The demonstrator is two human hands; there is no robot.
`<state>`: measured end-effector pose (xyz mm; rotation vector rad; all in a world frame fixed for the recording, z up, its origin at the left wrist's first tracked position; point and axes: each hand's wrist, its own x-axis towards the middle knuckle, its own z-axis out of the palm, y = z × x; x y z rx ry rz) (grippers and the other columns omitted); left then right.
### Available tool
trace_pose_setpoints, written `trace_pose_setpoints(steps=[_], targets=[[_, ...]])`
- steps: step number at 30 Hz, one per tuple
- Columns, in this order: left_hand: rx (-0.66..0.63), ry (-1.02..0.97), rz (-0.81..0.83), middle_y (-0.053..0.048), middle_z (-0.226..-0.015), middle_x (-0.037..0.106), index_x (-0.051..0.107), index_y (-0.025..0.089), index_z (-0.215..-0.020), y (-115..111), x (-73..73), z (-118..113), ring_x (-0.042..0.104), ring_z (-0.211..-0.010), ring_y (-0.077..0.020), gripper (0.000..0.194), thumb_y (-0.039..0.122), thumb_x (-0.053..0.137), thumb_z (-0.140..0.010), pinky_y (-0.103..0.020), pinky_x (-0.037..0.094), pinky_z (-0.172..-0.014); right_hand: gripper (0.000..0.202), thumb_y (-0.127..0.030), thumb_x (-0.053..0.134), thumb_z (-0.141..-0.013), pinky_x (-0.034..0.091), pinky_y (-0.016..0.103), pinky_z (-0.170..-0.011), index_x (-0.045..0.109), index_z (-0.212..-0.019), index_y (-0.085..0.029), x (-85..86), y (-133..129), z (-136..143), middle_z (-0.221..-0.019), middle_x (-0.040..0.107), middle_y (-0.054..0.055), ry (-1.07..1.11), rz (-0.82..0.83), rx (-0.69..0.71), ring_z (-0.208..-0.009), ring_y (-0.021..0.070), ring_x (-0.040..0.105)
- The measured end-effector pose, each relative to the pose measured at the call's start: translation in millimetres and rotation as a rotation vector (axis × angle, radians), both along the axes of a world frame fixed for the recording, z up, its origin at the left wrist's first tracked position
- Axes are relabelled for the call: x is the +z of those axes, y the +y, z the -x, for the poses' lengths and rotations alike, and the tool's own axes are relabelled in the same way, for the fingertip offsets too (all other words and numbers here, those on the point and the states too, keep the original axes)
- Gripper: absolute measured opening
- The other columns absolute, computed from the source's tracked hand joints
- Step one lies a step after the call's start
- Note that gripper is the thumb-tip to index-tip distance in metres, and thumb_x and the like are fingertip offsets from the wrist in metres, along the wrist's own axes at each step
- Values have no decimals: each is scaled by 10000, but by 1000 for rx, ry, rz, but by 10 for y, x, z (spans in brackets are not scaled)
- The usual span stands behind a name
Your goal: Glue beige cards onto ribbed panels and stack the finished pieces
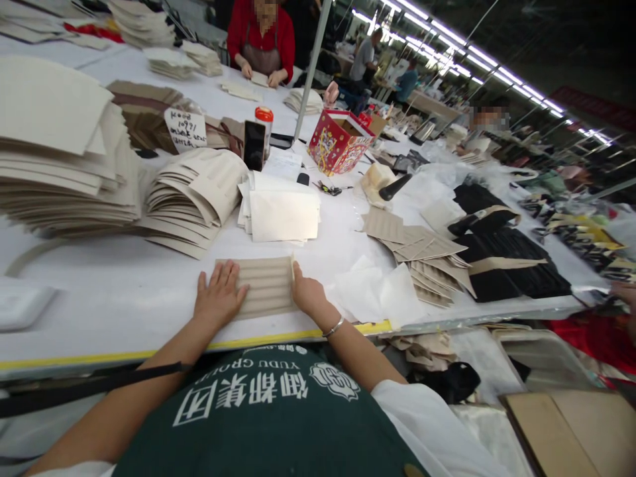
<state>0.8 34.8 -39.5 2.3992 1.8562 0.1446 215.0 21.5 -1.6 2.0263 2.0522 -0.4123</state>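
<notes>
A beige ribbed fabric panel (265, 286) lies flat on the white table in front of me. My left hand (217, 295) rests palm down over its left edge, fingers spread. At the panel's right edge, my right hand (309, 293) grips the border, which stands up slightly; part of those fingers is hidden. Just beyond the panel sits a pile of white sheets (284, 215). A stack of curved beige panels (196, 192) is farther left. To the right, loose white sheets (365, 291) lie beside a spread pile of beige ribbed pieces (422, 255).
A tall stack of beige sheets (59, 152) stands at left. Behind are a phone (254, 146), a red patterned box (339, 142) and a metal pole (312, 69). Black fabric pieces (511, 262) lie right. Yellow tape (124, 353) lines the near edge. A co-worker (263, 40) sits opposite.
</notes>
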Motion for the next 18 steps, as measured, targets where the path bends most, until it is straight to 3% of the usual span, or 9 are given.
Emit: trace_pose_setpoints(steps=[6,9,13,16,18], targets=[[7,-29,-6,-98,-1455,291,307,174,-1387,9,-32,6,232,-1334,-287,575,444,265,-881,-561,122,-1048,571,-237,300,-921,481,353,-668,96,-1432,-84,35,-29,65,-883,667,160,-37,15,37,-796,255,647],[13,-43,-1,-98,-1453,292,306,158,-1385,-12,-38,-23,231,-1334,-286,581,447,262,-883,-575,126,-1043,592,-194,315,-901,479,342,-640,90,-1436,-79,17,-304,106,-854,673,153,-41,40,69,-772,257,649],[27,-63,-10,-103,-1445,307,335,165,-1370,3,-34,-9,238,-1334,-284,548,411,277,-884,-585,136,-1038,606,-218,353,-885,464,316,-601,133,-1440,-113,51,-900,-34,-795,683,135,-38,181,73,-708,254,656],[-49,-88,4,-92,-1405,389,402,166,-1328,121,-14,168,334,-1294,-227,486,330,271,-890,-466,222,-1058,588,-258,364,-888,451,314,-622,193,-1429,-106,206,-1157,-200,-787,684,137,3,199,56,-718,257,653],[-139,-102,6,-79,-1375,436,447,164,-1293,214,6,347,398,-1252,-187,458,266,277,-881,-369,287,-1039,580,-278,343,-901,444,316,-655,189,-1427,-88,340,-1130,-206,-811,683,144,63,131,41,-750,254,647]])
